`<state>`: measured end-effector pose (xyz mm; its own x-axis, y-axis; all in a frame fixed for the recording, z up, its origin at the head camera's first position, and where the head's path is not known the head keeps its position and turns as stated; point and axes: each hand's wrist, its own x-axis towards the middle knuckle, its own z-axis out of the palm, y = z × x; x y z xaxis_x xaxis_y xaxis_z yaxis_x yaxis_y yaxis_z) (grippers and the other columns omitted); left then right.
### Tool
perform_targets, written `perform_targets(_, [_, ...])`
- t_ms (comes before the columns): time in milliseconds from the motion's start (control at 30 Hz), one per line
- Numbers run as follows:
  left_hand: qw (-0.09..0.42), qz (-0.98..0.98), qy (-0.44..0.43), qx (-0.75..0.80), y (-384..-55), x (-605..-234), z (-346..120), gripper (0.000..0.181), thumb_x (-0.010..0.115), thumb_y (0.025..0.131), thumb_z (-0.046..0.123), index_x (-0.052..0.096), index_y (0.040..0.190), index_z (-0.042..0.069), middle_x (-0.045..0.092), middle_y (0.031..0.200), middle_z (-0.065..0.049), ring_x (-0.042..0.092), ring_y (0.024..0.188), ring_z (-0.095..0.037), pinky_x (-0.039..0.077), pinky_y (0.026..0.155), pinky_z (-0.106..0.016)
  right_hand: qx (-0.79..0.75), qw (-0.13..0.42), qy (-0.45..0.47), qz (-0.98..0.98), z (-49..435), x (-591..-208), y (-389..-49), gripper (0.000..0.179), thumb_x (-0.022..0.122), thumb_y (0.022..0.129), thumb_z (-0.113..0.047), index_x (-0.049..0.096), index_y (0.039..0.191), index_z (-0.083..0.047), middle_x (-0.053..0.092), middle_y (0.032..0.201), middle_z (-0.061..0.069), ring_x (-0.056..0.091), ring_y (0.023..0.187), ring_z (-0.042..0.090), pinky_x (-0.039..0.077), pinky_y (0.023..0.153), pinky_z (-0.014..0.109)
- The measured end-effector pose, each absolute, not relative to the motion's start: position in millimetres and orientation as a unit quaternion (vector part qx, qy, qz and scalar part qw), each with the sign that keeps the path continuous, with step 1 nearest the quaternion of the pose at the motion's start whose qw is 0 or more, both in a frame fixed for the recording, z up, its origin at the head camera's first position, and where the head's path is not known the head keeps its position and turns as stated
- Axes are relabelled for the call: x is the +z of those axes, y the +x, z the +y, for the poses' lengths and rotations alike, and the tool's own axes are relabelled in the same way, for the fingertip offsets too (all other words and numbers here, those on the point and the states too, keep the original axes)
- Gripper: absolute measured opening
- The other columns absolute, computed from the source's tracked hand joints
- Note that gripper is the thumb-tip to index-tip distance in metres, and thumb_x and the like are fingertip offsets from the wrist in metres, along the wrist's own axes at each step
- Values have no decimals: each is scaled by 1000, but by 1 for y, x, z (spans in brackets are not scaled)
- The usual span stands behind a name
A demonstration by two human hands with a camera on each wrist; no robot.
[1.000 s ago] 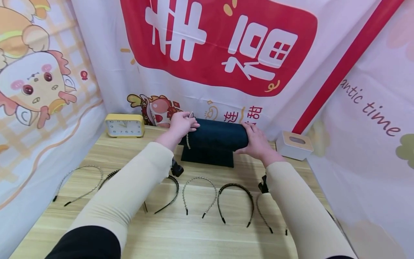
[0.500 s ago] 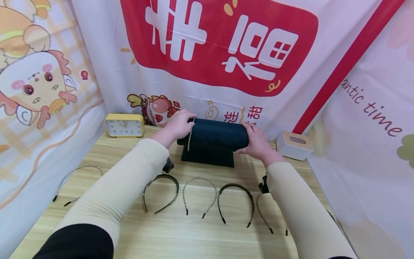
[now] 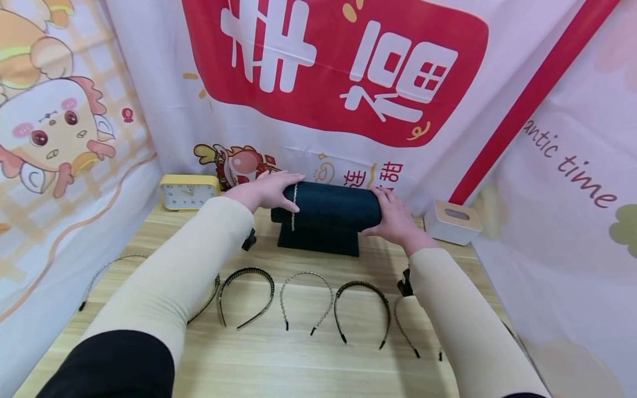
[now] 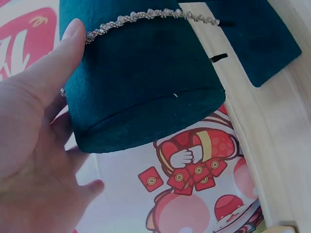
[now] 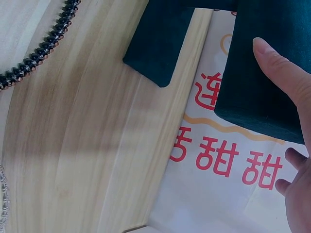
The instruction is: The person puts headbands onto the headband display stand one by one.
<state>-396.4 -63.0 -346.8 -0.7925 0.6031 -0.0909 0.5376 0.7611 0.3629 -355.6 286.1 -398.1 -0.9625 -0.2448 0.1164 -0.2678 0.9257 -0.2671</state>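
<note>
A dark green velvet display stand (image 3: 338,207) with a horizontal roll stands at the back of the table. A thin beaded headband (image 3: 294,199) arches over its left part, with one dark tip showing in the left wrist view. At the roll's left end, my left hand (image 3: 264,190) spreads its thumb and fingers, touching the roll beside the headband. The left wrist view has the thumb (image 4: 68,53) against the roll near the beads, with other fingers partly behind it. My right hand (image 3: 395,215) grips the roll's right end; its thumb (image 5: 274,63) lies along the velvet.
Several headbands lie in a row on the wooden table, including a beaded headband (image 3: 307,273) and a black headband (image 3: 362,283). A yellow clock (image 3: 189,192) stands at the back left, and a tissue box (image 3: 452,222) at the back right. Printed cloths (image 3: 318,119) enclose the table.
My left hand has gone from pinching the headband to spreading its thumb and fingers beside it. The headband on the roll has straightened and shifted slightly rightward. My right hand stays put.
</note>
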Motion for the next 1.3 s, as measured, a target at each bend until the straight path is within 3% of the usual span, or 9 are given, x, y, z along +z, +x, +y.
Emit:
perform_targets(167, [50,932,332,141,-393,-349,-56,94,81,81,42,30,157,19,31,159,-4,21,146,-26,9,114,-58,141,42,130,-981,285,-398,-356,119,91,64,-50,21,156,-20,23,158,13,27,138,37,22,113,57])
perform_targets(300, [38,938,320,128,-391,-353,-53,98,79,80,49,27,158,22,25,161,-6,20,147,-27,2,114,-60,141,40,128,-981,285,-396,-356,119,90,64,-50,21,156,-21,23,157,13,27,138,37,23,112,57])
perform_targets(400, [41,945,302,118,-392,-355,-52,103,78,79,54,23,159,20,23,162,-7,18,147,-27,-2,114,-60,140,39,127,-981,284,-396,-356,119,90,64,-51,21,156,-21,23,157,13,27,138,37,22,113,57])
perform_targets(567, [48,942,303,134,-392,-352,-47,103,81,78,50,28,157,12,30,159,-5,24,146,-24,-3,114,-60,146,36,124,-981,284,-396,-356,118,90,65,-50,21,156,-22,22,158,13,26,139,37,22,113,57])
perform_targets(833, [40,940,312,129,-392,-356,-18,101,80,78,53,29,157,16,33,158,-2,26,145,-20,3,115,-57,156,33,119,-980,286,-397,-358,118,91,65,-47,21,157,-23,21,158,13,26,139,37,23,112,59])
perform_targets(1300, [64,934,324,137,-393,-355,13,95,75,83,54,29,157,16,29,160,-1,25,145,-19,1,116,-53,154,30,108,-982,283,-399,-357,119,91,64,-49,21,157,-22,21,159,12,26,139,36,23,111,60])
